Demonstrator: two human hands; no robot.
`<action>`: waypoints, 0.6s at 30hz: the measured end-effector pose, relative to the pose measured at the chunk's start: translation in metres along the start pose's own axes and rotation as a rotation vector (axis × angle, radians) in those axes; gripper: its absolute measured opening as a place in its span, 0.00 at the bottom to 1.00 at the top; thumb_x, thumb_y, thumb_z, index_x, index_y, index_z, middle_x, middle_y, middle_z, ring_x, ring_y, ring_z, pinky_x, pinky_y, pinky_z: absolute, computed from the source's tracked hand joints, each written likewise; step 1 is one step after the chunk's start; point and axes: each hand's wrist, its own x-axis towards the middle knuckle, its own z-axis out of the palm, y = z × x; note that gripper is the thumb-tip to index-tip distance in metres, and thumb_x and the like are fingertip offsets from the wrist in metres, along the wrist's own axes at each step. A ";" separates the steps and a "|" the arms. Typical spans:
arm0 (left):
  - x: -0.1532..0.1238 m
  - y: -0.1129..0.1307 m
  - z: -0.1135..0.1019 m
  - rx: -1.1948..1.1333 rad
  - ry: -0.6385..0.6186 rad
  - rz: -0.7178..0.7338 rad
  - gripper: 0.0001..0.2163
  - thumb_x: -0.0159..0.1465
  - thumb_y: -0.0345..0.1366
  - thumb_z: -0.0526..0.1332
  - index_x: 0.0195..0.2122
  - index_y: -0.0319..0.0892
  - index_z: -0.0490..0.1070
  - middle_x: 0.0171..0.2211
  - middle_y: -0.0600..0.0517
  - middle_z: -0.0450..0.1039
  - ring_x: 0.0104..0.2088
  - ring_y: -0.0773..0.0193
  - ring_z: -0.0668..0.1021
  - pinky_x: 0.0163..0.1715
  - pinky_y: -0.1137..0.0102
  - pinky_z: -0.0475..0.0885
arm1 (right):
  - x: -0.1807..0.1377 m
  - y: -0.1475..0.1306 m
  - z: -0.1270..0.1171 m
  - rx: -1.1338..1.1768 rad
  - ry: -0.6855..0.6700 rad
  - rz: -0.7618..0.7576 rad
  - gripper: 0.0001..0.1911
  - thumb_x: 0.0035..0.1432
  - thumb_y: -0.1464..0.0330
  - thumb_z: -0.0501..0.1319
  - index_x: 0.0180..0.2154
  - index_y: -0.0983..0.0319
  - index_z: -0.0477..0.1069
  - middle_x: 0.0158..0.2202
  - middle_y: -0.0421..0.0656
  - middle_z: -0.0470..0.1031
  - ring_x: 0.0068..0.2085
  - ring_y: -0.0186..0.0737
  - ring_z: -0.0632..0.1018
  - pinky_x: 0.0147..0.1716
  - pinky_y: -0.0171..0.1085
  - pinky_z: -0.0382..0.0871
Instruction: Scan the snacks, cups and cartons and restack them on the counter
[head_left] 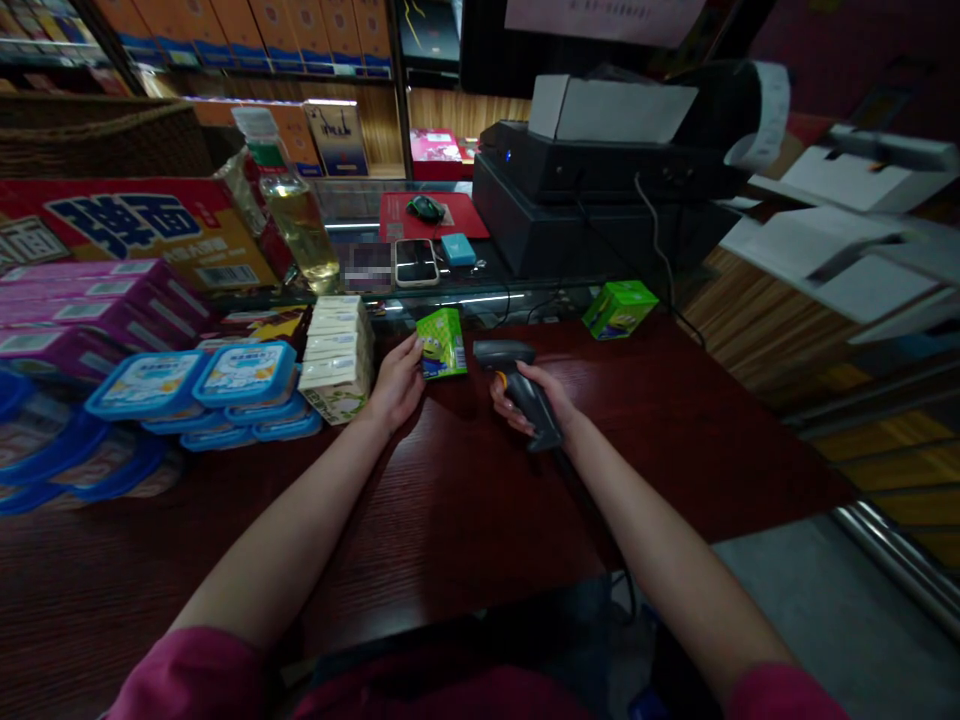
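Counter [472, 500] open toward the right and front, crowded at the left

The left hand [397, 385] grips a green box [444, 343] by its left side, near the counter's back edge; its fingers are drawn together against that side, though some are hidden. The right hand [544, 395] wraps the handle of a dark scanner [534, 385], fingers bent round the grip. The scanner's nose is level with the box, just beside its right side, with a narrow bare strip between them.

On the outer side, the left hand has little room: a row of pale packets [337, 350] sits just beside it, and blue-lidded tubs [247, 370] crowd in next to those. Behind the box, the glass top [487, 300] bears a phone [416, 262] and a small blue case [458, 250].

To the right of the scanner the wood lies bare to its slanting edge, apart from a second green box [621, 308] by the back. More bare wood stretches between the forearms to the front edge.
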 end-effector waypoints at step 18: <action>0.003 -0.001 -0.002 -0.035 0.065 0.034 0.13 0.64 0.33 0.69 0.49 0.39 0.78 0.45 0.46 0.83 0.46 0.58 0.84 0.53 0.63 0.78 | -0.009 -0.002 0.001 -0.031 0.080 -0.041 0.23 0.67 0.49 0.55 0.35 0.63 0.69 0.24 0.37 0.66 0.17 0.31 0.62 0.09 0.29 0.59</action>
